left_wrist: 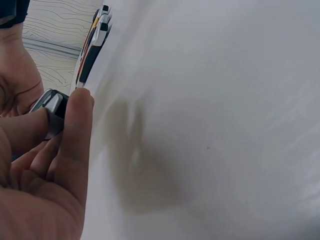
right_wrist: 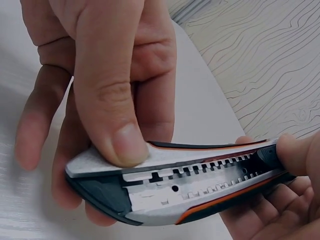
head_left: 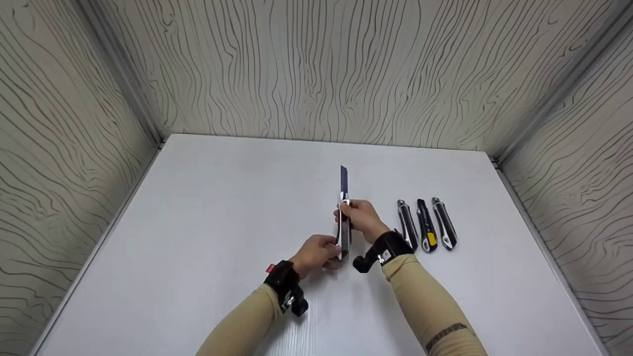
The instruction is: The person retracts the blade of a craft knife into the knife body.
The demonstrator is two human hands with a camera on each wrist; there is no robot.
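Note:
Both hands hold one utility knife above the white table, its long dark blade sticking out away from the person. The left hand pinches the butt end, thumb on the silver side in the right wrist view. Farther up, the right hand grips the handle near the blade, its thumb against the black slider. Metal teeth line the slot of the handle, which has silver, black and orange parts. In the left wrist view the fingers cover most of the knife.
To the right lie a silver-and-black utility knife, a black one with a yellow part and another silver-and-black one, side by side. Wood-grain panels enclose the white table at the back and sides.

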